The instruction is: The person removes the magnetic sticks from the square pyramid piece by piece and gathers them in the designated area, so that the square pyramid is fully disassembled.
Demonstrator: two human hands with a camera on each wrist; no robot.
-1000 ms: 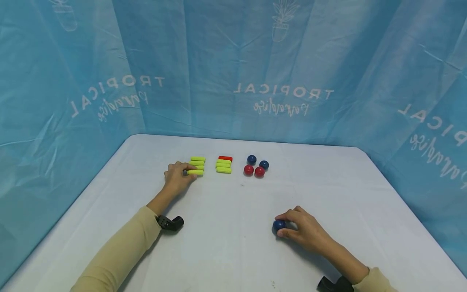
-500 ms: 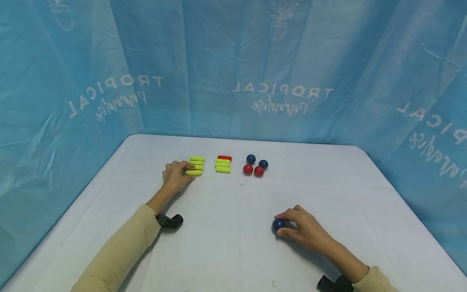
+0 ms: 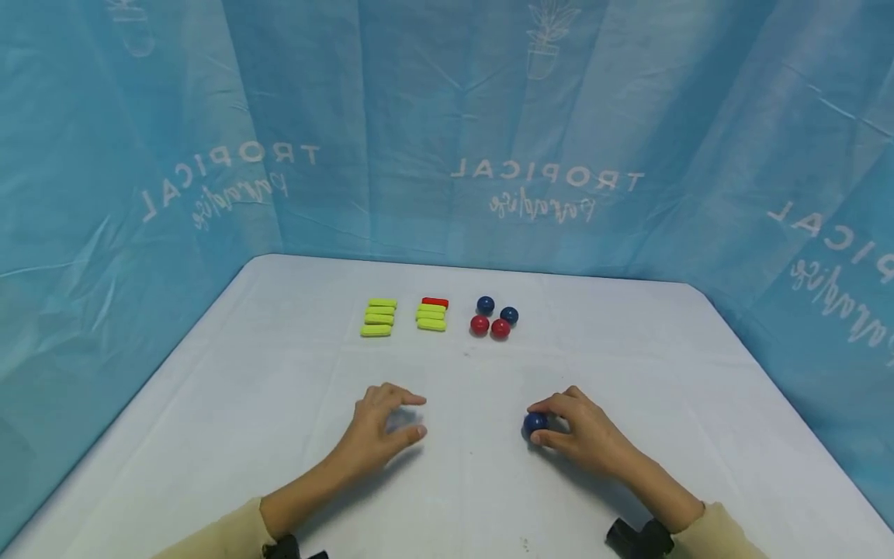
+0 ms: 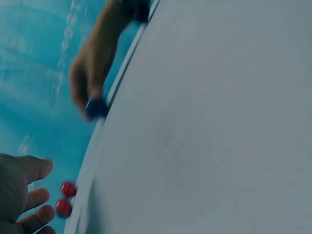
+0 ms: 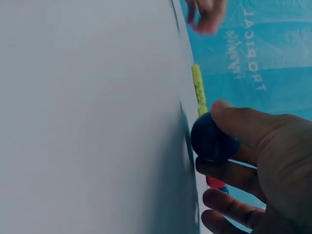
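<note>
Between thumb and fingers, my right hand (image 3: 592, 435) pinches a dark blue ball (image 3: 535, 423) at the right front of the table; the right wrist view shows the same blue ball (image 5: 210, 138) up close. My left hand (image 3: 380, 427) hovers over the middle front with thumb and fingers spread apart and nothing between them. Beyond it lies a column of yellow-green sticks (image 3: 379, 319). To their right is a second column, a red stick (image 3: 435, 303) behind several yellow-green sticks (image 3: 431, 317).
Farther right stand two red balls (image 3: 479, 325) in front of two dark blue balls (image 3: 485, 305). A white cloth covers the table (image 3: 447, 497). A blue printed curtain (image 3: 447, 140) hangs behind and at both sides.
My left hand has let go of the nearest yellow-green stick in the left column and come back toward me and rightward. My right hand stays almost still with the blue ball.
</note>
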